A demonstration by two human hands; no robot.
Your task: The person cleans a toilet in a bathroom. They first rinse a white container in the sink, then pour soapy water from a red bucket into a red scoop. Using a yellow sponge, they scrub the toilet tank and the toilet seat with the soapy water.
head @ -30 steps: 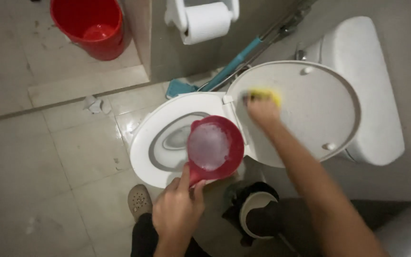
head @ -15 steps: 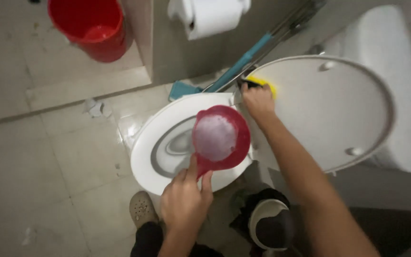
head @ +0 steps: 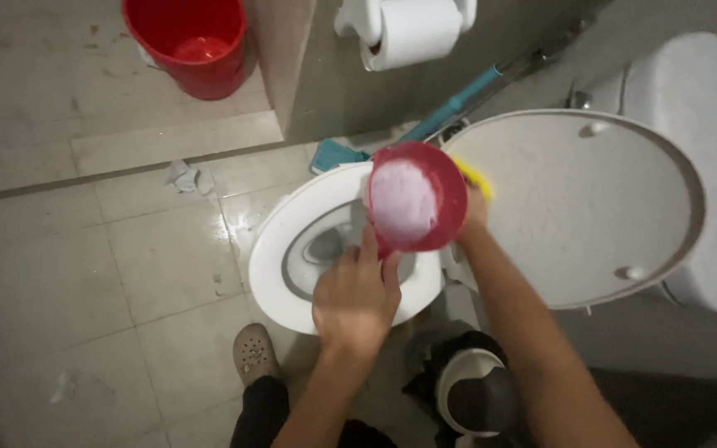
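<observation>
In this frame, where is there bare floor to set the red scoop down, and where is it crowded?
Bare tile lies left of the toilet bowl, between the paper scraps and the shoe. More lies on the raised floor left of the red bucket. Crowded: around the left hand, red scoop, right hand and small bin.

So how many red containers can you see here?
2: a red bucket on the floor at top left, and a red scoop held in the left hand over the toilet bowl.

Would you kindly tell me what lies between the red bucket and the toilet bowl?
In the head view, wet floor tiles with crumpled paper scraps lie between the bucket and bowl.
</observation>
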